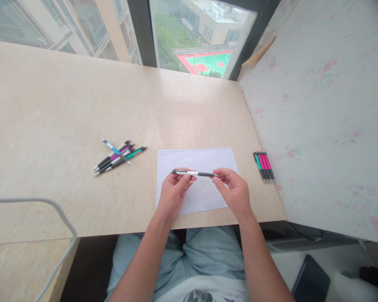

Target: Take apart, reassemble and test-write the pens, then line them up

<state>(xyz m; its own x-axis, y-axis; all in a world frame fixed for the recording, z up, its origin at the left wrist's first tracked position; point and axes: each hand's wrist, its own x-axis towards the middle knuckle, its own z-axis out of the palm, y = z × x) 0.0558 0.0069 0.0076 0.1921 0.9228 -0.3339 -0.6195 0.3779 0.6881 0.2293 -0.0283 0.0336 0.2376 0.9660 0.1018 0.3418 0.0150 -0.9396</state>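
I watched the left hand (pixel 173 193) and the right hand (pixel 234 191) hold one pen (pixel 193 173) between them, just above the sheet of paper (pixel 204 201) on the worktop (pixel 66 105). The fingers of each hand were pinched shut on one end of the pen. Its long axis ran left to right, nearly level, with the black grip end toward the right hand. A loose pile of pens (pixel 119 154) lay well to the left, and a neat row of pens (pixel 264 166) lay to the right of the paper.

Beige table (pixel 82 96) — paper sheet (pixel 201 199), pen pile (pixel 119 154), pen row (pixel 264 165).
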